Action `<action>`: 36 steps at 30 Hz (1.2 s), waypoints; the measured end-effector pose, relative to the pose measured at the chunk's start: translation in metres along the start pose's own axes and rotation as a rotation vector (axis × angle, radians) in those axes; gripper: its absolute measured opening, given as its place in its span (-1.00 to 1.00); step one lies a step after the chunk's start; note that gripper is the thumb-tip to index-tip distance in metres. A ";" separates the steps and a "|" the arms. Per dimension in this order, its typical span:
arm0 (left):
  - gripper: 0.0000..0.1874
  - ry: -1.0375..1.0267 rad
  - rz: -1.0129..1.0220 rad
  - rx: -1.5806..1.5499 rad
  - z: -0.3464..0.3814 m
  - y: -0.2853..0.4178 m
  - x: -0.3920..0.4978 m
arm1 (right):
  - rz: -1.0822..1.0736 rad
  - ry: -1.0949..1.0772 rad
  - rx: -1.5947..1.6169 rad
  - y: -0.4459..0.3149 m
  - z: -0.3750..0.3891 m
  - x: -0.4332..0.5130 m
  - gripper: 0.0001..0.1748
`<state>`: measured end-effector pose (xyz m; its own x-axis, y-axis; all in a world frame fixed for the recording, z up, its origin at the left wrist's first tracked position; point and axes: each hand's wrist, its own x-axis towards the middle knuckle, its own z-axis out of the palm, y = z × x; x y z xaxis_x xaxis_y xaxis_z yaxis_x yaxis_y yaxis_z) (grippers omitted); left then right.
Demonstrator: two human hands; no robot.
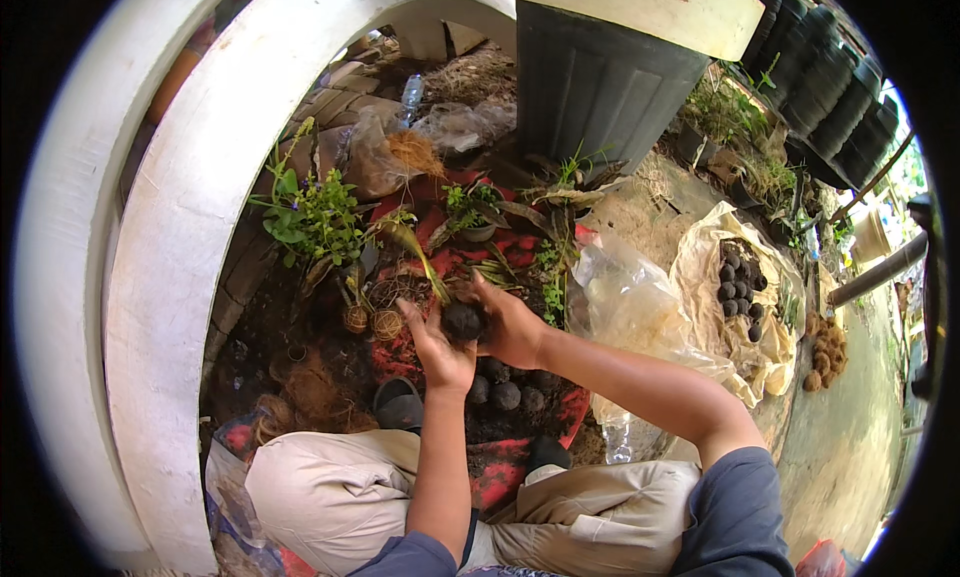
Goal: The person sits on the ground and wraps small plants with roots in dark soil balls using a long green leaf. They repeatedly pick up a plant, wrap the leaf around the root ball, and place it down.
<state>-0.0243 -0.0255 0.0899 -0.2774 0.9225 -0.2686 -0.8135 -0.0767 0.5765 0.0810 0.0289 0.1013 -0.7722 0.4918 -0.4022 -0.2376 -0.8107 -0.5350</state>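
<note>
A dark ball of soil [463, 320] with a green-leaved plant [421, 260] rising from its top is cupped between both hands. My left hand [441, 350] supports it from the left and below, fingers spread. On the other side my right hand [510, 323] curls around the ball. Two fibre-wrapped balls [387, 325] lie to the left of the hands. Below the hands, several dark soil balls [505, 396] rest among loose soil on a red sheet [499, 468]. Brown coconut fibre [315, 389] lies in a heap at the left.
Leafy plants [319, 220] and a small potted plant [477, 228] stand beyond the hands. Clear plastic [630, 292] and a cream sheet bearing more balls [694, 269] lie right. A curved white frame [172, 232] borders the left; a dark bin [600, 81] stands behind.
</note>
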 end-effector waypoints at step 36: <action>-0.64 0.142 0.400 0.617 -0.004 -0.027 0.000 | -0.223 0.234 -0.292 0.027 0.018 -0.002 -0.22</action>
<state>-0.0043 -0.0249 0.0708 -0.5895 0.8075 -0.0207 -0.2140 -0.1315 0.9679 0.0657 0.0001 0.1008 -0.5583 0.7307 -0.3929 -0.1803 -0.5692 -0.8022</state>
